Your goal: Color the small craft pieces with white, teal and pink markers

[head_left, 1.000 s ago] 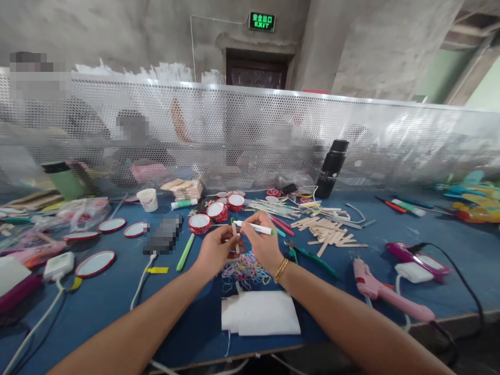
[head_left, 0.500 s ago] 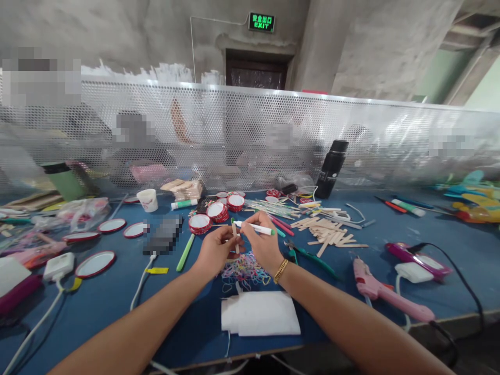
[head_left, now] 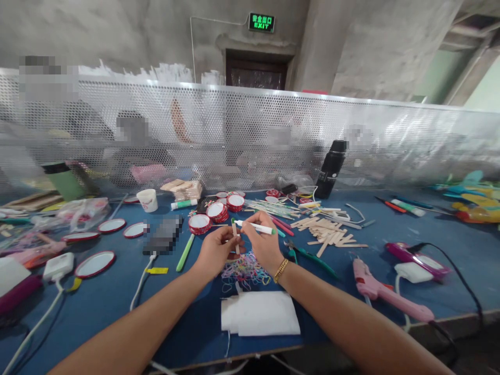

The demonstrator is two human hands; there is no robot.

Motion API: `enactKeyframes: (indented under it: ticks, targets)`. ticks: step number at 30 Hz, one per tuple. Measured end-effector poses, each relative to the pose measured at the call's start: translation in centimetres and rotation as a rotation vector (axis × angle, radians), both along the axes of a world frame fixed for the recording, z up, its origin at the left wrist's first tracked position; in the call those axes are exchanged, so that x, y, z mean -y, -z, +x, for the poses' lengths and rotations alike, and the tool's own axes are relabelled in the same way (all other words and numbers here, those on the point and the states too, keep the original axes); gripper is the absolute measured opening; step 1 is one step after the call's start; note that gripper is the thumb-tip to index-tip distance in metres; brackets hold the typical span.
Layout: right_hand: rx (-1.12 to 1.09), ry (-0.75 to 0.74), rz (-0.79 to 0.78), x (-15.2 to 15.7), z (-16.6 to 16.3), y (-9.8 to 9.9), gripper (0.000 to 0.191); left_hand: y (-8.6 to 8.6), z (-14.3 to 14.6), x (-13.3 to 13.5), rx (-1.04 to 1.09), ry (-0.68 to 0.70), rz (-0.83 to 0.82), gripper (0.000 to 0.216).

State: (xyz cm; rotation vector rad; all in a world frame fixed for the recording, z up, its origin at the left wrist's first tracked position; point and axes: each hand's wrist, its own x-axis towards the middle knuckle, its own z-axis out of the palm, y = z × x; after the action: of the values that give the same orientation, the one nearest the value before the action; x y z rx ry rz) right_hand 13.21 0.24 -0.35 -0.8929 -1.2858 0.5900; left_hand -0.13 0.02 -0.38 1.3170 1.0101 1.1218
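My left hand (head_left: 216, 251) pinches a wooden craft stick (head_left: 236, 242) upright, its upper end coloured green. In my right hand (head_left: 267, 247) is a white marker pen (head_left: 255, 227) with a green end, its tip at the top of the stick. Below both hands lies a tangle of coloured elastic bands (head_left: 246, 271). A folded white cloth or pad (head_left: 265, 312) rests closer to the table's front edge. Beyond the right wrist are green-handled pliers (head_left: 312, 256). A light green stick-like tool (head_left: 185, 253) lies left of my left hand.
Wooden sticks (head_left: 330, 232) are heaped at right, behind a pink glue gun (head_left: 377, 289). Red-rimmed lids (head_left: 200, 223) and a phone (head_left: 163, 234) lie left. A black bottle (head_left: 332, 169) stands by the perforated metal screen (head_left: 242, 135). Cables cross the blue table (head_left: 324, 307).
Both hands stay nearly in place, with the marker tip still at the stick's top. Behind the screen, people have shifted slightly.
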Motion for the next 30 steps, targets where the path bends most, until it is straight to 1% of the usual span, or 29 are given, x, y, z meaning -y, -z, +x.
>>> enactKeyframes:
  ticks: [5,12,17,27,30]
  targets:
    - [-0.018,0.027,-0.006,0.06,0.09,-0.27,0.013,0.08,-0.06,-0.05,-0.008,-0.004,0.003,0.034]
    - [-0.019,-0.011,0.003,-0.06,-0.07,0.05,0.012,0.09,-0.01,0.00,0.008,0.006,-0.012,0.040]
    - [-0.045,0.007,-0.010,-0.16,0.09,-0.06,0.013,-0.05,0.02,0.05,0.013,-0.006,-0.009,0.037]
    - [-0.037,-0.038,-0.011,-0.28,0.05,0.28,0.012,0.09,0.00,0.00,0.014,0.006,0.000,0.037]
    - [-0.030,-0.003,0.003,-0.32,0.19,0.12,0.013,0.11,0.00,-0.03,0.013,0.001,-0.005,0.035]
